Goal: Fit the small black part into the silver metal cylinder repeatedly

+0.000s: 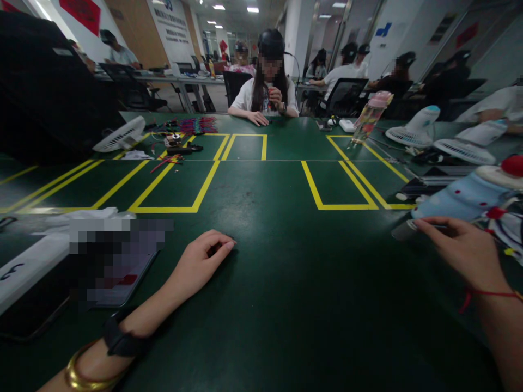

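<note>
My left hand (204, 253) rests on the green table (261, 294), thumb and forefinger pinched together. A tiny dark bit shows at its fingertips, too small to name. To the right, my right hand (466, 247) pinches the near end of a small grey cylinder (403, 230), which is blurred and low over the tabletop. Just behind that hand lies a light blue item with red dots (453, 193). A phone-like slab (126, 277), partly pixelated, is left of my left forearm.
Yellow tape (163, 209) marks boxes on the table. Small white fans (414, 128) and a pink-lidded bottle (371, 117) stand at the right. Wires (198, 125) and small parts lie at the far left, near a large black object (49, 87). A person (265, 92) sits opposite.
</note>
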Demonstrator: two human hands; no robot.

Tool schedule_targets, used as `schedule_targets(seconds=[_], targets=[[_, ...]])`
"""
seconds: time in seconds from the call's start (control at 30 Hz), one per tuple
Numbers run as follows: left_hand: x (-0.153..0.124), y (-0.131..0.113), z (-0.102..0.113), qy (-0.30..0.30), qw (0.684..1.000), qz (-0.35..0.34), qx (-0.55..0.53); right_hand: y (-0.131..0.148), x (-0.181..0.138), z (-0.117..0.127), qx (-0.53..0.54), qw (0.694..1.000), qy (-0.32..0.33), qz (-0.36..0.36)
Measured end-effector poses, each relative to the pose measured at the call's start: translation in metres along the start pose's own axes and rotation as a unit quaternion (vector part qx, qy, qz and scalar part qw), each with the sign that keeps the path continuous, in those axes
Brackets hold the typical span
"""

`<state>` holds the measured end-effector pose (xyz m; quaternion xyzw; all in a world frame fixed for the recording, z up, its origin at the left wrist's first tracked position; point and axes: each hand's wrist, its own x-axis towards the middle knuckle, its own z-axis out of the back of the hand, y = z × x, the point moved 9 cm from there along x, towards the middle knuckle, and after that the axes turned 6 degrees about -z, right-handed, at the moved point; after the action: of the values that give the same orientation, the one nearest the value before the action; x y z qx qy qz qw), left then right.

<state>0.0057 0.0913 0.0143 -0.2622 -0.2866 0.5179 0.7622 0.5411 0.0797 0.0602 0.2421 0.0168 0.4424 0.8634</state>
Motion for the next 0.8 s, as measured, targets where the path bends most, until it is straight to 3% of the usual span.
schedule_targets(seconds=[0.27, 0.53, 0.8], targets=[[0.001, -0.003, 0.001, -0.003, 1.000, -0.004, 0.003, -0.002, -0.017, -0.010, 0.142, 0.990, 0.012, -0.019], [0.001, -0.001, 0.000, -0.002, 1.000, -0.005, -0.002, 0.004, -0.022, -0.012, 0.078, 0.996, -0.022, 0.041], [0.001, -0.003, 0.001, 0.000, 1.000, -0.005, -0.005, 0.001, -0.021, -0.011, 0.044, 0.998, -0.029, 0.039]])
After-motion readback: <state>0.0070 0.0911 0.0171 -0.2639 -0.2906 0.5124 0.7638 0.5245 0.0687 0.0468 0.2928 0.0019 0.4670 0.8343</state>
